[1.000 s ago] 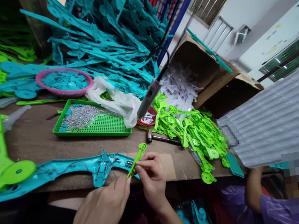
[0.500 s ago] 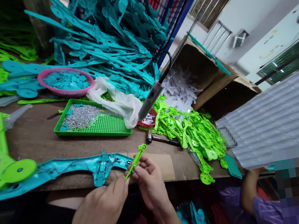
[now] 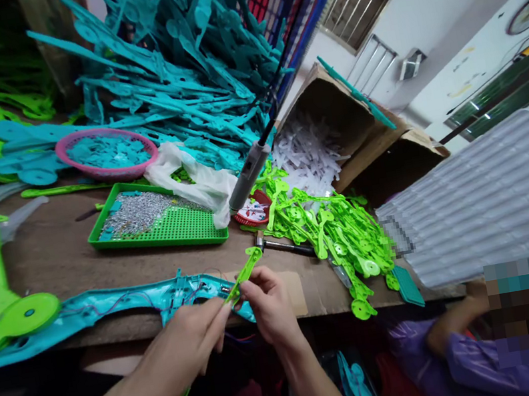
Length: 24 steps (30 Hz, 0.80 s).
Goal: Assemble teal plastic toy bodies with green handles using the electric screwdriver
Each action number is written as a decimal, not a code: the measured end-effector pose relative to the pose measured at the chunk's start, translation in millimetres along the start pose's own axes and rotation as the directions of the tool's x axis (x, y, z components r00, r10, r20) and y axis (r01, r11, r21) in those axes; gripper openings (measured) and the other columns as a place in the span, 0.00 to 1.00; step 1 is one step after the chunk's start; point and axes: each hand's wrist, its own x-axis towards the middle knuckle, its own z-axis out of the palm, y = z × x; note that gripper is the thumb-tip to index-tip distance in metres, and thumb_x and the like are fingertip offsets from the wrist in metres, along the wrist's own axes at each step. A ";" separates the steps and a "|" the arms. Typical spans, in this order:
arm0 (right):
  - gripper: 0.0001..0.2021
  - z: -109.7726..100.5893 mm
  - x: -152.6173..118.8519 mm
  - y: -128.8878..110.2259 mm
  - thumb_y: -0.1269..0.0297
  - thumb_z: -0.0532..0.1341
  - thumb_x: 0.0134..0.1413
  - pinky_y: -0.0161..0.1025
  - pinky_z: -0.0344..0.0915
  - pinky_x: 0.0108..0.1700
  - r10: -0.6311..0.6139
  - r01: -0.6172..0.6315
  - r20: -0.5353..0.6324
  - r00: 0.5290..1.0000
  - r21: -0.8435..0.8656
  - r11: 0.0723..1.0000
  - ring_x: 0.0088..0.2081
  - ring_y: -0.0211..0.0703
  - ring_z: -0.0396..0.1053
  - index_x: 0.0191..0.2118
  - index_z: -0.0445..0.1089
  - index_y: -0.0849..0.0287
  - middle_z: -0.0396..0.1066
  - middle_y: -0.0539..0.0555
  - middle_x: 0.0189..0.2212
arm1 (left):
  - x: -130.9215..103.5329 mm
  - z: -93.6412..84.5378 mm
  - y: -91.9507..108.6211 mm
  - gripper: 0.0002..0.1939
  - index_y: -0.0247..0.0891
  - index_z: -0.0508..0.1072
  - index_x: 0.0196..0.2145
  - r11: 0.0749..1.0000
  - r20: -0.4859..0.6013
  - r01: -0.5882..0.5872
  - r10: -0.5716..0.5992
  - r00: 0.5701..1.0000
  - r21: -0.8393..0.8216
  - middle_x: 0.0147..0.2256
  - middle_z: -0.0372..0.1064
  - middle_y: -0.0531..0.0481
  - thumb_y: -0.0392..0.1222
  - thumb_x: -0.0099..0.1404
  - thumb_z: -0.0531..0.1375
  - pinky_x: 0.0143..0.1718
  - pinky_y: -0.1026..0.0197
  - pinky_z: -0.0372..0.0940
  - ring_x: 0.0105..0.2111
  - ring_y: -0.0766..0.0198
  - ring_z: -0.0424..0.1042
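Note:
A long, narrow bright green plastic part (image 3: 245,273) is gripped in my left hand (image 3: 197,327), its upper end pointing up and right. A green tip shows below that hand too. At the part's right side, my right hand (image 3: 273,305) has thumb and fingers pinched against it; anything small between them is hidden. Just behind my hands a long teal plastic shell (image 3: 110,306) lies on the table, hollow side up, with thin wires along it. Over its left end rests a green piece with a round disc (image 3: 30,315).
Behind are a green tray (image 3: 183,228) of small metal pieces, a pink basket (image 3: 69,164) of teal bits and a white plastic bag (image 3: 190,176). A grey-handled tool (image 3: 248,177) hangs down. A hammer (image 3: 285,245) lies beside piled green parts (image 3: 325,228). Another person's sleeve (image 3: 474,359) is at right.
The view has shifted slightly, so most things appear further left. My hands have moved a little right relative to the table with the green part, and its lower tip now shows beneath my left hand.

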 end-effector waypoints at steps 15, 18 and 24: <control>0.11 -10.1 -7.7 -25.0 0.59 0.69 0.52 0.34 0.71 0.28 -0.343 0.305 -0.085 0.936 -0.296 0.905 0.28 0.37 0.71 0.38 0.69 0.57 0.70 0.49 0.30 | 18.1 -9.4 24.5 0.23 0.42 0.66 0.25 0.999 -0.139 -0.037 0.038 0.990 0.009 0.20 0.66 0.56 0.54 0.73 0.46 0.31 0.61 0.58 0.23 0.63 0.68; 0.08 -5.3 -12.2 -19.5 0.61 0.67 0.54 0.34 0.71 0.31 -0.432 0.382 -0.058 0.900 -0.374 0.845 0.32 0.38 0.71 0.36 0.70 0.57 0.71 0.51 0.32 | 14.0 -8.0 23.2 0.24 0.42 0.67 0.25 0.999 -0.137 -0.051 0.051 0.989 0.000 0.18 0.65 0.56 0.55 0.74 0.46 0.29 0.62 0.59 0.21 0.63 0.67; 0.18 -3.5 1.7 -16.0 0.56 0.70 0.50 0.30 0.65 0.19 -0.158 0.158 0.018 0.987 0.013 0.987 0.22 0.35 0.69 0.43 0.67 0.56 0.71 0.47 0.30 | 19.0 -5.7 21.1 0.22 0.42 0.75 0.36 0.954 -0.163 -0.066 0.118 0.980 0.292 0.27 0.74 0.52 0.51 0.75 0.45 0.29 0.63 0.60 0.28 0.61 0.74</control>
